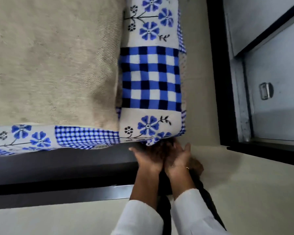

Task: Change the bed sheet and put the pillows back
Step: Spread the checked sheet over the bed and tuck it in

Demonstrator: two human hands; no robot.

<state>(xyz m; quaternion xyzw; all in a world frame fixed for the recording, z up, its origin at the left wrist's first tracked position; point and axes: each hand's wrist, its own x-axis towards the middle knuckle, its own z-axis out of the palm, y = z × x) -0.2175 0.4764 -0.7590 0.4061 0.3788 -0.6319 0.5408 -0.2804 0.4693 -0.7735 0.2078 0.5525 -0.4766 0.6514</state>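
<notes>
Clearly soft, limp cloth — the bed sheet [151, 78] wants gripping at its corner hem, where left hand [148, 159] and right hand [177, 157] reach; their hold is hidden.

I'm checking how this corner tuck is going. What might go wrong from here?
1. Both hands, left hand and right hand, reach under the sheet corner against the dark bed frame, so fingers may get pinched.
2. The blue patterned sheet covers only the edges; the beige mattress top is bare, so tugging might pull it off.
</notes>
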